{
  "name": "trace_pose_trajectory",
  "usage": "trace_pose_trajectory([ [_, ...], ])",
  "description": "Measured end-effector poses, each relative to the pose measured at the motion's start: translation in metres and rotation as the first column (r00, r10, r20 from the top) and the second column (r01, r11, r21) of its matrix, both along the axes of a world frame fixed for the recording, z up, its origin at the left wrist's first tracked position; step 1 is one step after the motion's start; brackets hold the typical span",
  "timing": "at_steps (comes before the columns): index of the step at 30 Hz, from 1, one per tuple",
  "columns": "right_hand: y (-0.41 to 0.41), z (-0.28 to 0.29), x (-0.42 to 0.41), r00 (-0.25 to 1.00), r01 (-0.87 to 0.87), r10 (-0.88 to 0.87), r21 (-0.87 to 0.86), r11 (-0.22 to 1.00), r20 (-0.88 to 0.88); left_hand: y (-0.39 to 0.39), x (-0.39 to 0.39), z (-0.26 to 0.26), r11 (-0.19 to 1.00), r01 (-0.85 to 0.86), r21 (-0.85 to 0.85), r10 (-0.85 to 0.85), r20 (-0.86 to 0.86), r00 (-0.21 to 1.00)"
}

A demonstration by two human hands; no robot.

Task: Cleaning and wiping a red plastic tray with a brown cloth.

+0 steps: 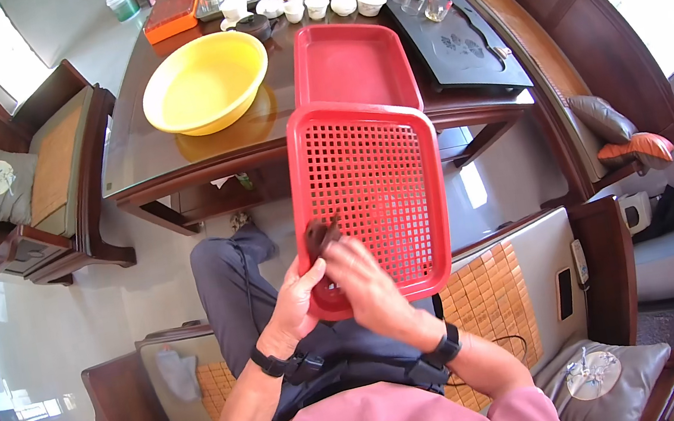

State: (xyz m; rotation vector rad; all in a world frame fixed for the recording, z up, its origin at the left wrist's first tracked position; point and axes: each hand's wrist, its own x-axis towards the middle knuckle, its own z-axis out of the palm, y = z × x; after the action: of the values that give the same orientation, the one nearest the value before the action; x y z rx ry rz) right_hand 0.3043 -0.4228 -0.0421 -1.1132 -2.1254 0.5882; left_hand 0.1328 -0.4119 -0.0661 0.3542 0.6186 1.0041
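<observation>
A red perforated plastic basket (369,205) extends from my lap toward the table, its far end overlapping a solid red tray (348,68). My left hand (295,301) grips the basket's near left rim. Over the basket's lower left corner is my right hand (372,290), blurred, with its fingers on a bunched dark brown thing (321,237), apparently a cloth. Part of this brown thing also lies close to my left fingers. Both wrists wear black straps.
On the glass-topped wooden table (136,155) stand a yellow plastic basin (206,79), several white teacups (316,6), a dark teapot (255,26), an orange box (172,14) and a black tea tray (463,48) with glasses. A phone (564,294) lies on the bench to my right.
</observation>
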Motion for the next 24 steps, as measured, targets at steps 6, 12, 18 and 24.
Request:
trace_pose_trajectory([
  [6, 0.042, 0.023, 0.046, 0.930, 0.281, -0.336, 0.303, 0.911, 0.149, -0.007, -0.013, 0.009, 1.000, 0.017, 0.005, -0.017, -0.018, 1.000],
  [12, 0.028, -0.001, 0.032, 0.943, 0.334, -0.330, 0.136, 0.933, -0.048, -0.003, 0.005, 0.011, 0.998, -0.046, 0.044, 0.047, -0.016, 0.999],
  [18, -0.024, 0.006, 0.008, 0.994, -0.027, 0.010, 0.155, 0.988, 0.105, -0.001, -0.010, -0.002, 0.992, -0.092, 0.081, 0.093, -0.010, 0.996],
  [24, 0.008, -0.018, 0.075, 0.880, 0.464, -0.470, 0.077, 0.882, 0.074, -0.005, -0.014, 0.005, 0.975, -0.152, 0.161, 0.155, -0.005, 0.988],
])
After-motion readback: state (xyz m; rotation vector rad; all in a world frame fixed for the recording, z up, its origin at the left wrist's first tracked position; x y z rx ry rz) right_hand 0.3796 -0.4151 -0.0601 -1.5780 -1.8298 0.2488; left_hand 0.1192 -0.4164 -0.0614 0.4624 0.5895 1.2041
